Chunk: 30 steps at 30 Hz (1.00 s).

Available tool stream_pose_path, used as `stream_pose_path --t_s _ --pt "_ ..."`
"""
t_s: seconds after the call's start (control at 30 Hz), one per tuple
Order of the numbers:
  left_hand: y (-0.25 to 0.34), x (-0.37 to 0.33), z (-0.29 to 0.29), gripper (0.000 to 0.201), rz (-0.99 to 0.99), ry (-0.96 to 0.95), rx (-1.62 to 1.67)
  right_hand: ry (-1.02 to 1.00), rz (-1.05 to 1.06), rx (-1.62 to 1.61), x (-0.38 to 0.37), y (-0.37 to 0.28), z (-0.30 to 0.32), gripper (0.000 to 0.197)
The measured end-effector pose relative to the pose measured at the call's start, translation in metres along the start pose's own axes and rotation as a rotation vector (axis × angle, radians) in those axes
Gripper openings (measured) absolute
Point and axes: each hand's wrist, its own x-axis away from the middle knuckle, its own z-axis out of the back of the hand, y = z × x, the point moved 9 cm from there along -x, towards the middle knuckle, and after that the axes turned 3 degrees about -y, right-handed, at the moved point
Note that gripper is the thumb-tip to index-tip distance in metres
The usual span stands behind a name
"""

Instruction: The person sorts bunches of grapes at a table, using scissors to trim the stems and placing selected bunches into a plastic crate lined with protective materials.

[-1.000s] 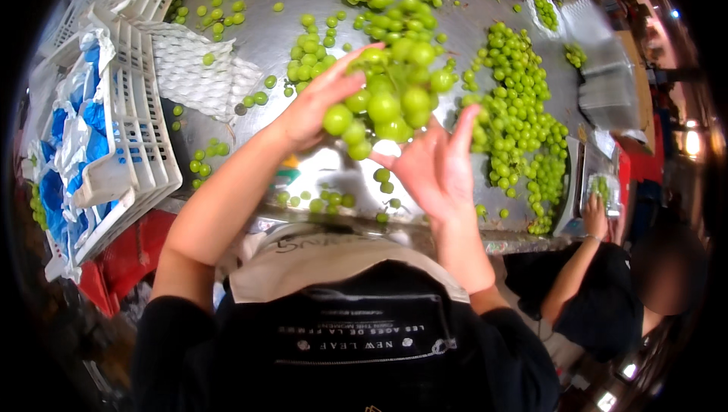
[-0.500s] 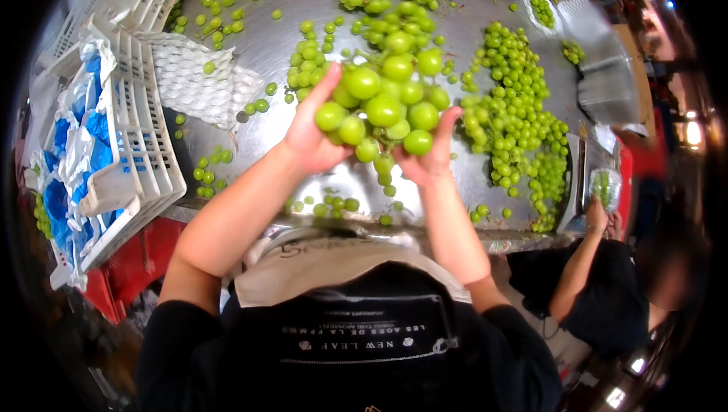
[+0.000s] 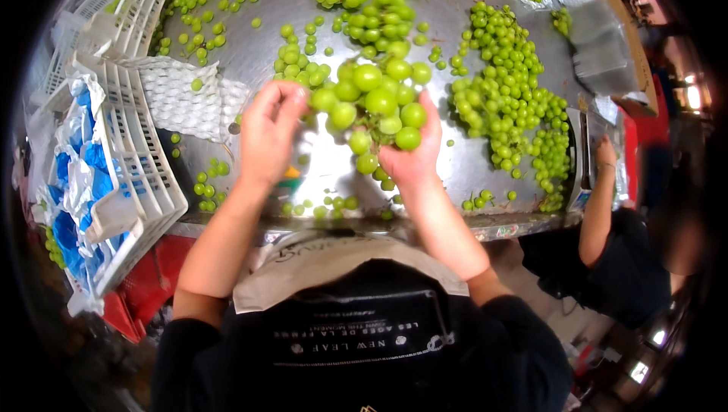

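Note:
A large bunch of green grapes [image 3: 379, 101] is raised over the metal table [image 3: 334, 173]. My right hand [image 3: 415, 147] supports it from the right and below, its thumb up along the side. At the bunch's left edge is my left hand [image 3: 267, 131], its fingers curled in and thumb pressed against them. Whatever is pinched there is too small or hidden to make out. Below the left wrist lies a small green and orange thing [image 3: 290, 177], blurred. More grape bunches [image 3: 379, 18] lie just beyond the held one.
A heap of grapes [image 3: 504, 86] covers the right side. At left stand white plastic crates [image 3: 144, 147] with blue and white wrapping, beside white foam netting [image 3: 189, 97]. Clear plastic trays [image 3: 603, 48] are at far right, and a co-worker's arm [image 3: 599, 200] reaches in there. Loose grapes dot the table.
My left hand has let go of the bunch's left side, moved left and curled its fingers. The bunch now rests with my right hand. The whole view has shifted slightly.

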Motion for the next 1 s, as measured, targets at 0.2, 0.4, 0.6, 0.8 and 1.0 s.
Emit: stream_pose_path --t_s 0.2,0.4,0.6,0.8,1.0 --pt "-0.045 0.033 -0.061 0.023 0.201 -0.229 0.324 0.030 0.068 -0.034 -0.005 -0.013 0.009 0.051" --pt "-0.045 0.028 -0.079 0.028 0.380 -0.298 0.356 0.036 0.145 0.027 -0.001 -0.026 0.010 0.041" --pt "-0.053 0.028 -0.080 0.032 0.339 -0.267 0.213 -0.079 0.192 0.064 0.009 -0.036 -0.002 0.036" --pt "-0.019 0.013 -0.068 0.037 0.080 -0.333 -0.277 -0.016 0.268 0.202 0.017 -0.051 0.010 0.041" --pt "0.053 0.003 -0.070 0.025 -0.272 -0.259 -0.426 -0.055 0.156 0.147 0.028 -0.056 0.035 0.039"
